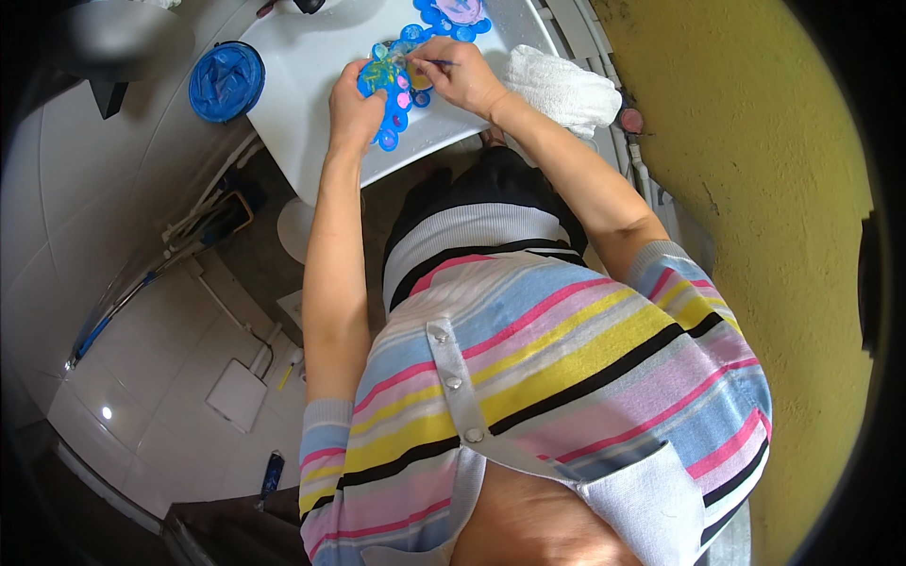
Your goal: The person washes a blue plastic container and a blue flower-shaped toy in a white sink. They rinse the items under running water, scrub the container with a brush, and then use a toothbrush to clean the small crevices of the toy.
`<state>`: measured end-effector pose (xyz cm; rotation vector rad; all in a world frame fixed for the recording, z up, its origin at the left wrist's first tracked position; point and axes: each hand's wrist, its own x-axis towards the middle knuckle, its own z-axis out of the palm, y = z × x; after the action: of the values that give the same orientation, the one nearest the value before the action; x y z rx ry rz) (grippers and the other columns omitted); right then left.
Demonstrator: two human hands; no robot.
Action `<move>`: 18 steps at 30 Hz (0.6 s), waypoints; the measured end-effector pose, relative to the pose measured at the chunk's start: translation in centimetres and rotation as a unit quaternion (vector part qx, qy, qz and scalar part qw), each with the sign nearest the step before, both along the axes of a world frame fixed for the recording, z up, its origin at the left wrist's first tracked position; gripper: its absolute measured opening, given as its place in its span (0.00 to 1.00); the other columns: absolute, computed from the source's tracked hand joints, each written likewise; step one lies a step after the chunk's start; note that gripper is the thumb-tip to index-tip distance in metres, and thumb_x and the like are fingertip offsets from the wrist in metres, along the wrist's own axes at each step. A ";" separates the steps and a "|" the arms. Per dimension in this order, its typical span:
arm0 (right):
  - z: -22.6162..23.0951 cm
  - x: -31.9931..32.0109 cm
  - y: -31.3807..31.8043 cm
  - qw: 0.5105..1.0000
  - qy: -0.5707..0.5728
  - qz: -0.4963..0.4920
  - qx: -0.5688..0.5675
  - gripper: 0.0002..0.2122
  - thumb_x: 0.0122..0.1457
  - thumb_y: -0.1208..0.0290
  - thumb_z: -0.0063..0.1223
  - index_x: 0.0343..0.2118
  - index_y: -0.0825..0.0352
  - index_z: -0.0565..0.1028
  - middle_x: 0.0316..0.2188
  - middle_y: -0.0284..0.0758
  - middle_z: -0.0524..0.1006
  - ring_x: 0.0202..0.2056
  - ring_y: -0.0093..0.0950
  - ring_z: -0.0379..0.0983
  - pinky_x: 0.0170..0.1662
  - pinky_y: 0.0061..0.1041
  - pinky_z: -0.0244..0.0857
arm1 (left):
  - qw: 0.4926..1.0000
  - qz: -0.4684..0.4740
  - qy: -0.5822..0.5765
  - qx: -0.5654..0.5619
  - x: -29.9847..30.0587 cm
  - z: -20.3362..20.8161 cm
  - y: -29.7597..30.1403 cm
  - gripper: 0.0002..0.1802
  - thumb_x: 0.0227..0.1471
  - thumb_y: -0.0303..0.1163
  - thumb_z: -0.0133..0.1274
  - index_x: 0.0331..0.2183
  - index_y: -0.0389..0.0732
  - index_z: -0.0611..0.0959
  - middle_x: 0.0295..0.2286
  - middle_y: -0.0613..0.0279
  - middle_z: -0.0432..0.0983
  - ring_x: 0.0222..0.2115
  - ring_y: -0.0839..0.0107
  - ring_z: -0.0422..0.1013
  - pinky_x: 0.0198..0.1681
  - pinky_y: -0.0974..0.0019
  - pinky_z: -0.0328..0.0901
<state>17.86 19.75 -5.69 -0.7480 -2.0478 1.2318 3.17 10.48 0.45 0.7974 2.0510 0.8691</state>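
Note:
Over the white tabletop (pixel 311 75), my left hand (pixel 351 111) grips the left edge of a blue piece with scalloped round wells (pixel 400 121), its thumb lying on top. Green, yellow and pink paint-like patches colour that piece. My right hand (pixel 469 83) pinches a thin, dark-handled paintbrush (pixel 447 62), its tip directed at the piece's upper middle. Fingers partly cover the brush and the yellow patch. Farther off, at the top edge of the view, lies a similar blue piece with a pale pink middle (pixel 461 9).
To the right of my right hand sits a bunched white towel (pixel 563 91). A round blue-lined container (pixel 226 81) stands off the table's left side. The yellow wall (pixel 746 189) rises close on the right, with pipes (pixel 640 165) along its foot. A dark object (pixel 310 5) rests at the far edge.

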 end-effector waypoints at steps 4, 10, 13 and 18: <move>0.9 0.1 -0.9 0.999 0.041 -0.014 -0.004 0.07 0.56 0.75 0.53 0.35 0.69 0.79 0.29 0.40 0.78 0.30 0.33 0.75 0.35 0.26 0.69 | 1.000 0.001 0.007 -0.008 0.0 -0.1 0.1 0.25 0.42 0.16 0.51 0.47 0.36 0.74 0.37 0.52 0.76 0.36 0.65 0.74 0.39 0.65 0.68; -0.2 0.3 -0.8 0.999 0.024 -0.012 0.016 0.08 0.56 0.75 0.53 0.37 0.68 0.78 0.30 0.40 0.78 0.31 0.34 0.75 0.35 0.26 0.69 | 0.999 -0.016 0.027 -0.033 0.2 0.0 0.6 0.25 0.44 0.16 0.52 0.47 0.37 0.74 0.38 0.54 0.76 0.37 0.69 0.73 0.39 0.68 0.67; 0.1 0.4 -0.7 0.999 0.031 -0.024 0.034 0.07 0.55 0.76 0.52 0.35 0.67 0.79 0.30 0.39 0.78 0.28 0.33 0.75 0.32 0.25 0.68 | 0.999 -0.008 0.038 -0.028 0.6 0.3 0.6 0.25 0.43 0.16 0.52 0.47 0.37 0.74 0.37 0.54 0.76 0.36 0.69 0.73 0.38 0.68 0.67; 0.2 0.3 -1.7 0.962 0.092 -0.043 -0.254 0.06 0.53 0.77 0.52 0.31 0.69 0.79 0.31 0.41 0.78 0.30 0.36 0.76 0.35 0.27 0.70 | 0.998 -0.023 0.042 -0.030 0.2 -0.4 0.7 0.24 0.44 0.16 0.51 0.47 0.37 0.74 0.37 0.54 0.76 0.36 0.69 0.73 0.38 0.67 0.67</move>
<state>18.11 18.08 -5.54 -0.9006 -1.5433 1.7308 3.40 11.17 0.09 0.8576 2.1134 0.7553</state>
